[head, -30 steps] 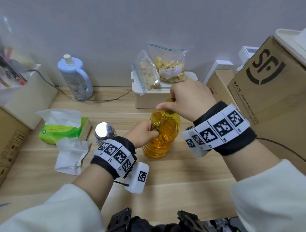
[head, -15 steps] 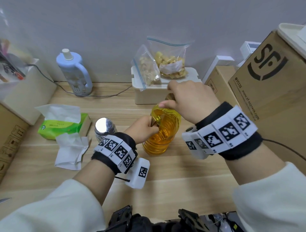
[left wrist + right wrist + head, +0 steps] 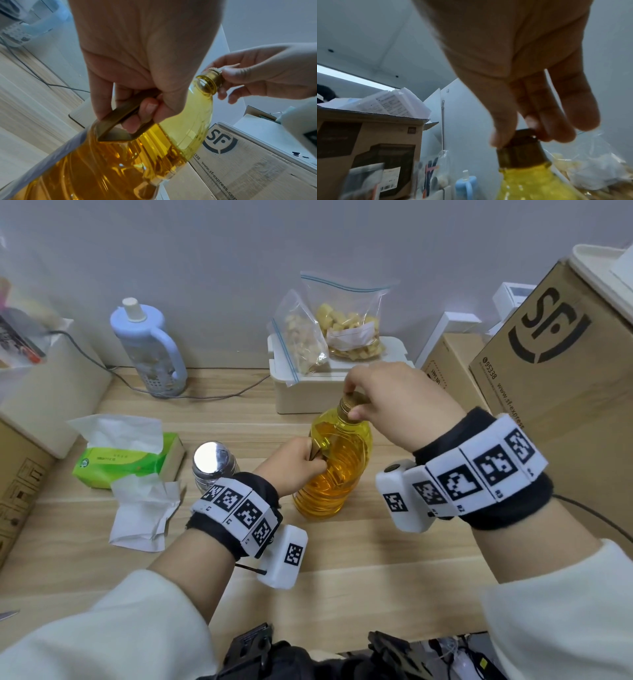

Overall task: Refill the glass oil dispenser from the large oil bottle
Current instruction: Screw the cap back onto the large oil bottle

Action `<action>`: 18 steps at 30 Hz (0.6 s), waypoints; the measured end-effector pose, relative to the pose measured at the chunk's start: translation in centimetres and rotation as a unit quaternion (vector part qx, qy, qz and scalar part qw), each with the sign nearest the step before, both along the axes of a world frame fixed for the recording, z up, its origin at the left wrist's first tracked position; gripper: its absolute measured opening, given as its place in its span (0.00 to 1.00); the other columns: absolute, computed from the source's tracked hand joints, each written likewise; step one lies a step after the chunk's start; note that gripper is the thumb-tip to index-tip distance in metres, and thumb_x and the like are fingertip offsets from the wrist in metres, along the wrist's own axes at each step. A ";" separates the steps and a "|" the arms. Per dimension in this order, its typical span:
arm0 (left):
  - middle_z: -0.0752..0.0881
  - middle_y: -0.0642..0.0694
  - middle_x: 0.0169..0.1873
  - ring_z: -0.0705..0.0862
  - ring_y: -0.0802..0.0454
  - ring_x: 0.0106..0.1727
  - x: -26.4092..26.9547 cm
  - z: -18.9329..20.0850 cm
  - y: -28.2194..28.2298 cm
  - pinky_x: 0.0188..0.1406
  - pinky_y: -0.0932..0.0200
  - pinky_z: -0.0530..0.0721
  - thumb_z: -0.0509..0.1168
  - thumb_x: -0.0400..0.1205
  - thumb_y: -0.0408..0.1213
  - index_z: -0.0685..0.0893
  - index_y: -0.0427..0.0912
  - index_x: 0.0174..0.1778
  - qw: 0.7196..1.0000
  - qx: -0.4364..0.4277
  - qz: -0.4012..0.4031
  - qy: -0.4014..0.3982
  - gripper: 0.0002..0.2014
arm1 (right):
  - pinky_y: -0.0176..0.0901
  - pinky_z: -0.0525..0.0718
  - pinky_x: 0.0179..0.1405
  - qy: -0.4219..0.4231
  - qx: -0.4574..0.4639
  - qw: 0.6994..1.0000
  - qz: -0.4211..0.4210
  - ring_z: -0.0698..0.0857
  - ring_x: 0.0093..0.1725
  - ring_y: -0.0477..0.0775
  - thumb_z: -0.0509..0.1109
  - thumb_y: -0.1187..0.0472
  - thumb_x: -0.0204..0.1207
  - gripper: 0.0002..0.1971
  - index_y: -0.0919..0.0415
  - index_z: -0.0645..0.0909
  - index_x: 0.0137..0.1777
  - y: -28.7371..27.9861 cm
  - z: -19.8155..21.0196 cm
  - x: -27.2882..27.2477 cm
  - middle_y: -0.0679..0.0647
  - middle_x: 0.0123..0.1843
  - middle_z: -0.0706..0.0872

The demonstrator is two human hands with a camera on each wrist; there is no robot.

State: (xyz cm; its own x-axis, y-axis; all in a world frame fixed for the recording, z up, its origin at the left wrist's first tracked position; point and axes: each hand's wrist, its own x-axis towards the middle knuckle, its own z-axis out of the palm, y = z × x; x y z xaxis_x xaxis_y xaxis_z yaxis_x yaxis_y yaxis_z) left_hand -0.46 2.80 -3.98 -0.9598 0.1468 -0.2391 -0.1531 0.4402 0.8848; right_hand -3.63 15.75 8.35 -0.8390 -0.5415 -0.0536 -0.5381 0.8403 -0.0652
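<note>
Large oil bottle point(image 3: 334, 463) upright near centre of tabletop point(image 3: 359, 577), roughly two-thirds full, label-free ribbed plastic body. Biggest risk judged: bottle tipping or sliding once cap releases, heavy liquid mass shifting and oil flooding toward front edge of tabletop. Left hand point(image 3: 294, 465) curled through moulded handle point(image 3: 120, 121), fingers wrapped fully round it, so base held steady for now; slack here would let body rotate with the cap instead. Right hand point(image 3: 394, 402) in a fingertip pinch on gold cap point(image 3: 351, 402), thumb one side, fingers the other, only tips in contact. Slip on ribbed cap likely if fingers oily; cap could drop and roll off. Squeezing soft wall during twist could push oil out of neck once open. Glass oil dispenser point(image 3: 215, 463), shiny metal top on, just left of bottle and close beside left wrist band; elbow or wrist swing could knock it over toward tissue pack point(image 3: 128, 460) near left edge. Dispenser top not yet removed.
</note>
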 end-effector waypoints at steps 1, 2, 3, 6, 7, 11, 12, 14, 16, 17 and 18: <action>0.72 0.47 0.23 0.72 0.50 0.28 0.0 -0.1 0.0 0.32 0.56 0.71 0.60 0.76 0.27 0.68 0.46 0.23 1.000 0.000 0.001 -0.001 0.17 | 0.50 0.77 0.44 0.002 0.002 1.000 -0.009 0.82 0.53 0.61 0.65 0.51 0.77 0.16 0.61 0.76 0.59 -0.2 0.0 0.0 0.59 0.53 0.83; 0.72 0.47 0.23 0.72 0.50 0.29 0.0 0.0 0.0 0.32 0.56 0.71 0.60 0.76 0.27 0.68 0.46 0.23 1.000 0.002 0.001 -0.002 0.17 | 0.48 0.75 0.41 0.011 0.012 0.999 -0.027 0.81 0.48 0.60 0.63 0.48 0.78 0.17 0.63 0.77 0.55 -0.6 -0.1 0.1 0.59 0.47 0.82; 0.72 0.47 0.23 0.72 0.50 0.29 0.0 0.0 0.0 0.33 0.56 0.71 0.60 0.76 0.27 0.68 0.46 0.23 1.000 0.005 0.001 -0.002 0.17 | 0.48 0.72 0.38 0.023 0.034 0.998 -0.050 0.78 0.43 0.58 0.61 0.44 0.78 0.20 0.64 0.77 0.50 -0.9 -0.2 0.2 0.57 0.40 0.78; 0.72 0.48 0.23 0.72 0.51 0.28 0.1 0.1 0.0 0.31 0.57 0.71 0.60 0.76 0.27 0.68 0.46 0.23 1.000 0.003 0.001 -0.003 0.17 | 0.48 0.70 0.35 0.069 0.080 0.991 -0.082 0.75 0.39 0.58 0.55 0.35 0.75 0.28 0.63 0.72 0.38 -1.0 -0.2 0.6 0.55 0.33 0.73; 0.73 0.48 0.23 0.72 0.51 0.28 0.1 0.1 0.0 0.32 0.57 0.71 0.60 0.76 0.27 0.69 0.46 0.23 1.000 0.003 0.001 -0.004 0.17 | 0.48 0.72 0.36 0.067 0.068 0.993 -0.067 0.79 0.42 0.60 0.56 0.34 0.74 0.27 0.63 0.73 0.43 -0.8 -0.2 0.6 0.57 0.38 0.78; 0.72 0.46 0.24 0.73 0.47 0.31 0.0 0.0 0.0 0.35 0.53 0.72 0.60 0.77 0.28 0.69 0.45 0.23 1.000 0.000 0.001 -0.006 0.16 | 0.56 0.82 0.52 -0.024 0.013 0.999 0.033 0.81 0.57 0.63 0.61 0.57 0.80 0.15 0.59 0.70 0.64 -0.1 0.1 0.4 0.60 0.60 0.79; 0.72 0.46 0.23 0.73 0.47 0.32 0.0 -0.1 0.0 0.36 0.53 0.72 0.60 0.76 0.28 0.69 0.45 0.23 1.000 0.000 0.003 -0.007 0.16 | 0.54 0.81 0.50 -0.021 0.017 0.999 0.030 0.81 0.54 0.62 0.60 0.59 0.80 0.13 0.60 0.71 0.63 -0.3 0.0 0.5 0.60 0.58 0.80; 0.72 0.46 0.23 0.72 0.47 0.31 -0.1 -0.1 0.0 0.35 0.53 0.71 0.60 0.76 0.27 0.68 0.45 0.22 1.000 0.002 0.002 -0.007 0.17 | 0.50 0.75 0.39 0.023 0.033 0.999 -0.001 0.79 0.47 0.59 0.57 0.55 0.82 0.14 0.64 0.71 0.61 -0.7 -0.6 0.6 0.59 0.51 0.82; 0.72 0.47 0.23 0.73 0.47 0.31 -0.1 -0.1 -0.1 0.35 0.53 0.72 0.60 0.76 0.27 0.68 0.45 0.23 1.000 0.000 0.001 -0.009 0.17 | 0.48 0.69 0.36 0.061 0.074 0.994 -0.051 0.82 0.47 0.61 0.54 0.47 0.82 0.21 0.66 0.71 0.61 -1.2 -0.9 0.8 0.60 0.49 0.83; 0.72 0.47 0.23 0.73 0.47 0.31 -0.1 -0.1 -0.1 0.35 0.53 0.72 0.60 0.76 0.27 0.69 0.45 0.23 1.000 0.001 0.001 -0.009 0.16 | 0.48 0.69 0.35 0.077 0.087 0.991 -0.063 0.84 0.50 0.62 0.53 0.43 0.81 0.25 0.66 0.71 0.61 -1.3 -0.9 0.9 0.60 0.50 0.84; 0.73 0.47 0.23 0.73 0.47 0.31 -0.1 0.0 -0.1 0.35 0.53 0.72 0.60 0.76 0.27 0.68 0.45 0.23 1.000 0.002 0.000 -0.007 0.17 | 0.48 0.69 0.35 0.089 0.092 0.990 -0.061 0.84 0.51 0.63 0.52 0.41 0.80 0.27 0.66 0.70 0.62 -1.2 -1.0 0.9 0.60 0.52 0.85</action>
State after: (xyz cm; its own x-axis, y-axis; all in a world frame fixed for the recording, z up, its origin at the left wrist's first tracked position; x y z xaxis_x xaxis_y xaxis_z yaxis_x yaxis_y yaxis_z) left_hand -0.60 2.70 -4.02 -0.9561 0.1487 -0.2525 -0.1657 0.4363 0.8844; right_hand -2.77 14.56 7.39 -0.9026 -0.4302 0.0125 -0.4211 0.8887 0.1815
